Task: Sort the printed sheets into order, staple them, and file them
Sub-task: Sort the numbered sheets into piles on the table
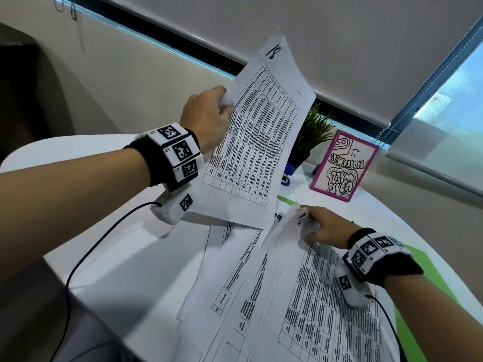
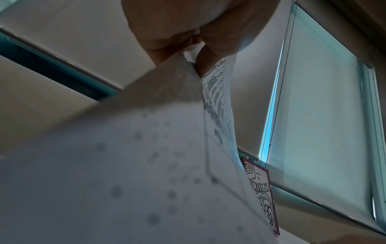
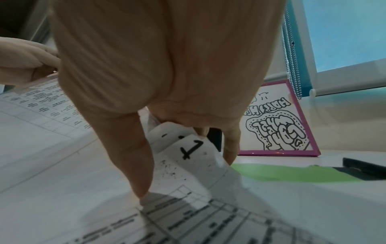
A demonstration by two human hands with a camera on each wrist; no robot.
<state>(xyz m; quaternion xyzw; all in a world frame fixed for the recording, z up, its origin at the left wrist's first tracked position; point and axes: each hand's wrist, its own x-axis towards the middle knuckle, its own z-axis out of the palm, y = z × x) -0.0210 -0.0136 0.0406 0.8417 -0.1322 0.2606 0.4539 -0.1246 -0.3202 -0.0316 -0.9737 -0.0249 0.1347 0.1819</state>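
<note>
Loose printed sheets (image 1: 261, 296) fan across the white table (image 1: 125, 257) — thin, floppy, best pinched at corners. Above them, the left hand (image 1: 206, 118) pinches sheet 18 (image 1: 261, 131); the right hand (image 1: 326, 228) curls round numbered corners (image 3: 188, 145).

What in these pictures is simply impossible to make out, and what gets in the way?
- Printed table text on the raised white sheet: too small in the head view, blurred in the left wrist view.
- Small blue object on the white table: mostly hidden behind that sheet, head view.
- Handwritten numbers on the curled corners of the flat white sheets: partly covered by the right hand.
- Black object: cut off by the right wrist view's edge.
</note>
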